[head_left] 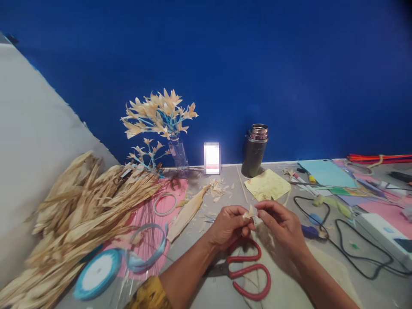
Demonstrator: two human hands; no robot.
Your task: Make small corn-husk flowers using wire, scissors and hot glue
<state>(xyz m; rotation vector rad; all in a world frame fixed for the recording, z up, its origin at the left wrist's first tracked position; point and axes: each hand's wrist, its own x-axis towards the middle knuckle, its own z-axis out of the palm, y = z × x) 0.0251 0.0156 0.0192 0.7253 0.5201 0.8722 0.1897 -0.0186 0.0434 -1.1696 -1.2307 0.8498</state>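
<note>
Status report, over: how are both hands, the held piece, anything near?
Left hand pinching small pale husk piece. Right hand beside it, contact unclear. Red-handled scissors lying close to both hands.

A broad, smooth, deep-blue wall (289,77) fills most of the background, its colour a little brighter toward the middle right and sinking almost to black in the upper right corner. On the left, a plain greyish-white wall surface (38,107) meets it along a slightly ragged line that slants from the upper left down toward the flat, matt grey bench (189,244). A thin pale edge (231,166) marks where bench and blue wall meet, and there a small, upright, glowing white rectangle (212,159), blurred into blocks, shines brightly.
</note>
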